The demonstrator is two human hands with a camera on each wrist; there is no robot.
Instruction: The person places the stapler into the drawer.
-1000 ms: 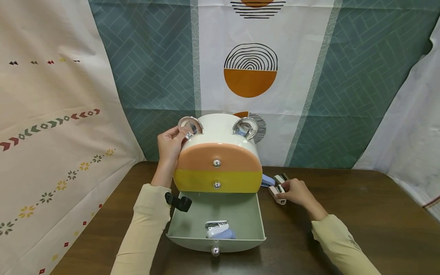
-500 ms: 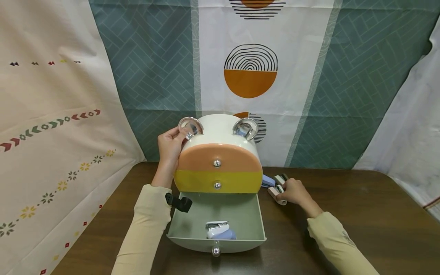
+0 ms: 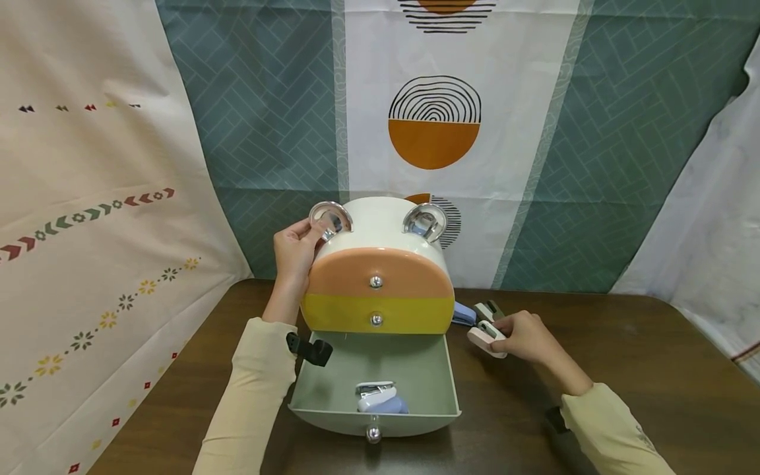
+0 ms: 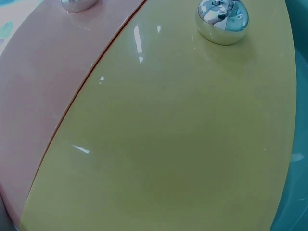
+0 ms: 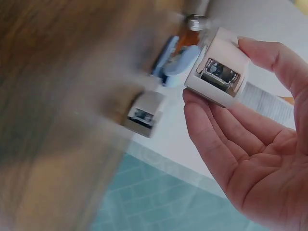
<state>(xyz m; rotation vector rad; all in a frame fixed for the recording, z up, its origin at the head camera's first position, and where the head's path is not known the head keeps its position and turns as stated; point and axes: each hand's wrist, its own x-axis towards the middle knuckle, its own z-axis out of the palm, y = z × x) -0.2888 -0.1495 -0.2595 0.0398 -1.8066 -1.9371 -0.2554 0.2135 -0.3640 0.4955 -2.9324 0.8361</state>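
In the head view my right hand [image 3: 525, 336] pinches a small pale pink and white stapler [image 3: 483, 340] between thumb and fingers. Its metal end [image 5: 219, 74] faces the right wrist camera. My left hand [image 3: 292, 254] holds the silver ring ear [image 3: 330, 206] on the upper left of a rounded drawer box [image 3: 380, 221]. The bottom pale green drawer [image 3: 410, 369] is pulled out, and in it lie a white stapler [image 3: 371, 399] and a blue one [image 3: 392, 405]. The left wrist view shows only the box's front, with a yellow drawer face [image 4: 168, 120] and silver knobs.
Right of the box lie a blue stapler [image 3: 464, 315] and a green and white stapler [image 3: 483, 311], just behind my right hand. A second silver ring ear [image 3: 441, 221] tops the box's right side. Patterned cloth [image 3: 285, 132] hangs behind the brown table [image 3: 623, 349].
My right hand has lifted the pale pink stapler slightly and drawn it to the right, apart from the green and white one. My left hand and the open drawer stay put.
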